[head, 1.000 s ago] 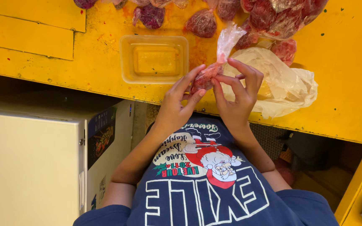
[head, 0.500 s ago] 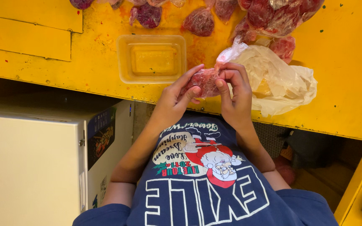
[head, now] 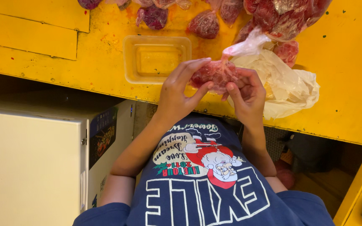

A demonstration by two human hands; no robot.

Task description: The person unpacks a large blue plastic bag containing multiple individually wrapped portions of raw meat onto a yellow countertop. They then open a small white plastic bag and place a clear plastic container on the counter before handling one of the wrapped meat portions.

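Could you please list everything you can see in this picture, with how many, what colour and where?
Small bag of red pieces: one, clear plastic, held between both hands at the table's near edge.
Tied bags of red pieces: several, dark red to pink, along the far side of the table.
Plastic tray: one, clear, empty, left of the hands.
Loose plastic bag: one, whitish, crumpled, right of the hands.
Table: one, yellow, stained.
Cabinet: one, cream, lower left beside the person.
T-shirt: one, navy with a printed picture.
Left hand: gripping the small bag.
Right hand: gripping the small bag.
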